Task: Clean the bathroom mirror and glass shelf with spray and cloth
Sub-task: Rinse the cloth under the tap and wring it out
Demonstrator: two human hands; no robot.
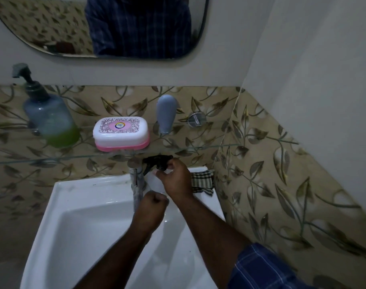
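Head view: right hand (174, 180) fingers pinch spray bottle (157, 183) collar; left hand (150, 209) fingers grip its base.

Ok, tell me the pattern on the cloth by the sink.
Dark and light checks on the cloth, head view.

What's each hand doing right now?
Left hand: closed around the base of the spray bottle.
Right hand: closed on the bottle's black spray head.
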